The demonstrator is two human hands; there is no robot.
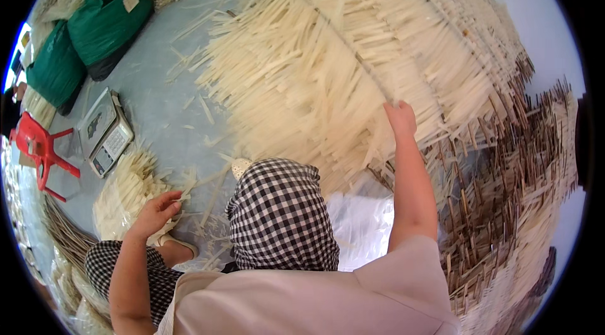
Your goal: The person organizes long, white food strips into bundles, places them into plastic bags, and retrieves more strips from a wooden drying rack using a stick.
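My right hand (401, 120) reaches forward and grips the near end of a thin dark stick (361, 62). The stick slants away to the upper left, lying over a broad heap of pale, flat dried strips (283, 80). Part of that heap looks blurred. On my left, the other hand (158, 212) hovers with loosely bent fingers and nothing visible in it. Beneath and beyond it stands a clear plastic bag of similar strips (123, 188). Loose strips (208, 221) lie on the floor between my legs.
A digital scale (106, 132) and a red plastic stool (45, 146) stand at left. Behind them are green sacks (111, 18). Racks of brown sticks (482, 202) rise on my right. Bundled sticks (66, 228) lie lower left, and clear plastic sheeting (359, 221) beside my knee (281, 217).
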